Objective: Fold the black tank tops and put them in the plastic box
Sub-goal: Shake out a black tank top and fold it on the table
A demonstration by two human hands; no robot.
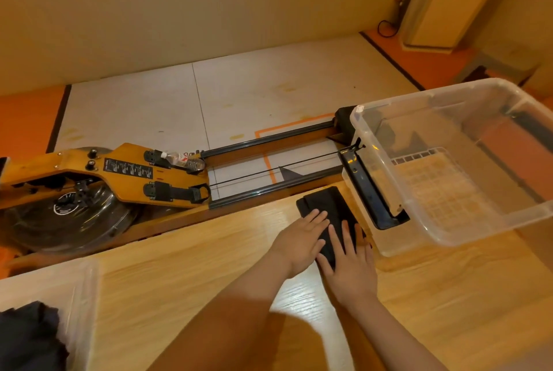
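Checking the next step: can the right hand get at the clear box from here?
Probably yes: the right hand lies flat on the folded top, and the clear box stands open close beside it, nothing between.

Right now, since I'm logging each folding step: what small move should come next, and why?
Probably grip the folded black tank top and lift it rightward into the plastic box. The left hand and right hand lie flat on it, it is already a compact rectangle on the table, and the open box stands just beside it.

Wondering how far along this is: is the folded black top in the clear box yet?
No, the folded black tank top lies on the table beside the plastic box.
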